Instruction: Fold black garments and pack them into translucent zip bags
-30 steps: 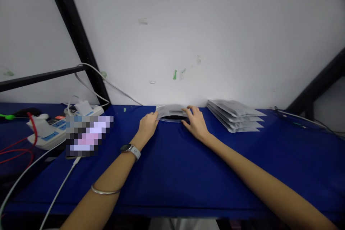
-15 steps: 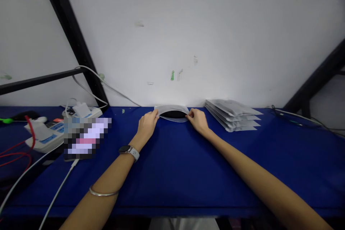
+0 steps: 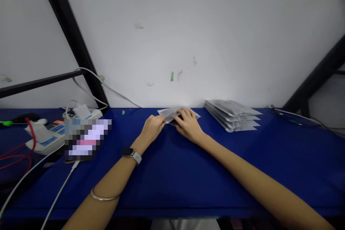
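I have my left hand point(image 3: 152, 128) closed at the fingertips, pinching the left end of a translucent plastic pouch point(image 3: 167, 114). The pouch lies flat on the blue-covered table point(image 3: 242, 176), near the white wall point(image 3: 215, 43). My right hand point(image 3: 189, 125) is curled over the pouch's middle, gripping it, with something dark showing inside. Just right of that hand sits a fanned stack of similar pouches point(image 3: 231, 115). A pixelated object point(image 3: 86, 140) and a power strip point(image 3: 44, 143) lie well to the left.
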A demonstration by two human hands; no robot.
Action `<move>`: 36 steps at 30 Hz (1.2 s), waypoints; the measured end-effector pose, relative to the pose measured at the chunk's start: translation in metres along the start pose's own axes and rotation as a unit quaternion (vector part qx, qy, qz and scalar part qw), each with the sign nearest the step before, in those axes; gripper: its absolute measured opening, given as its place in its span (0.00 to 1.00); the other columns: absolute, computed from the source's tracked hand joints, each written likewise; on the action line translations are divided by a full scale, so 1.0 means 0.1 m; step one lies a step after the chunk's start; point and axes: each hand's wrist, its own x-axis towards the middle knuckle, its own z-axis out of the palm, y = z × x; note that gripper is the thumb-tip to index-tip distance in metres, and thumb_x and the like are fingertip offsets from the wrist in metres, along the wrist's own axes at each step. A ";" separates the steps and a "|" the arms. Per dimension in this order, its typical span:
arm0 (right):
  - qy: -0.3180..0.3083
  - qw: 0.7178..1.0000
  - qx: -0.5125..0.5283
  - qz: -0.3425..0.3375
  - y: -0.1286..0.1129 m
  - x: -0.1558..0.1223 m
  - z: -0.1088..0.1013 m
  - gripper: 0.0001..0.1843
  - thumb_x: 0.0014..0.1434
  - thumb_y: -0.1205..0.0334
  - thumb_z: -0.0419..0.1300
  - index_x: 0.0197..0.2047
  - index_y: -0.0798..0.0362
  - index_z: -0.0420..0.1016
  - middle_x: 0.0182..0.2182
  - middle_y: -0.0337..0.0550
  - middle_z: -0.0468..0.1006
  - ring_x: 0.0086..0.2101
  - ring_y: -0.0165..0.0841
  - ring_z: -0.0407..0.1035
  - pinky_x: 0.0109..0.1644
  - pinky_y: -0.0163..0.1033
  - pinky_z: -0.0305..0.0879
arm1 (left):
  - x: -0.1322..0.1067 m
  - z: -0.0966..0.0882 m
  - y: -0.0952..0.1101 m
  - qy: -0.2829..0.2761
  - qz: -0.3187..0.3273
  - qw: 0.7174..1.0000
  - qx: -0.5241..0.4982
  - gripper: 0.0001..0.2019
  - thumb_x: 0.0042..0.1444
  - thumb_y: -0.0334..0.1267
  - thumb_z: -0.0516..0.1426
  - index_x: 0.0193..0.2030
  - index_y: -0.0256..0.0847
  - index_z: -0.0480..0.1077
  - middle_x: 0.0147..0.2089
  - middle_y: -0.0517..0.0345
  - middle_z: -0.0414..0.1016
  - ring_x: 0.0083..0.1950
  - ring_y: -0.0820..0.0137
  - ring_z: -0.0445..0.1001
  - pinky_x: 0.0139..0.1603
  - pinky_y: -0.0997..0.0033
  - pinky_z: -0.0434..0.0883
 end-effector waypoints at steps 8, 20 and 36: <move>-0.005 0.994 0.038 -0.105 -0.03 0.05 0.11 0.14 0.67 0.64 0.48 0.38 0.52 0.75 0.36 0.49 0.69 0.40 0.39 0.59 0.41 0.43 0.58 | -0.01 -0.02 0.23 -0.073 0.038 0.995 0.057 0.10 0.63 0.33 0.48 0.37 0.38 0.71 0.38 0.51 0.78 0.40 0.64 0.76 0.44 0.65 0.66; -0.047 0.998 -0.037 0.021 0.64 -0.19 0.03 0.15 0.65 0.66 0.49 0.33 0.52 0.75 0.34 0.49 0.69 0.39 0.41 0.59 0.39 0.43 0.53 | 0.00 -0.19 -0.12 -0.103 -0.066 0.984 0.133 0.11 0.58 0.30 0.48 0.38 0.39 0.72 0.39 0.49 0.78 0.42 0.60 0.76 0.41 0.63 0.65; -0.043 0.971 0.141 -0.187 -0.31 -0.01 -0.13 0.12 0.64 0.67 0.47 0.39 0.52 0.72 0.38 0.49 0.73 0.38 0.38 0.66 0.42 0.44 0.63 | -0.09 -0.05 -0.11 -0.054 -0.038 0.988 0.142 0.25 0.63 0.27 0.44 0.65 0.49 0.58 0.64 0.48 0.63 0.58 0.57 0.66 0.55 0.53 0.65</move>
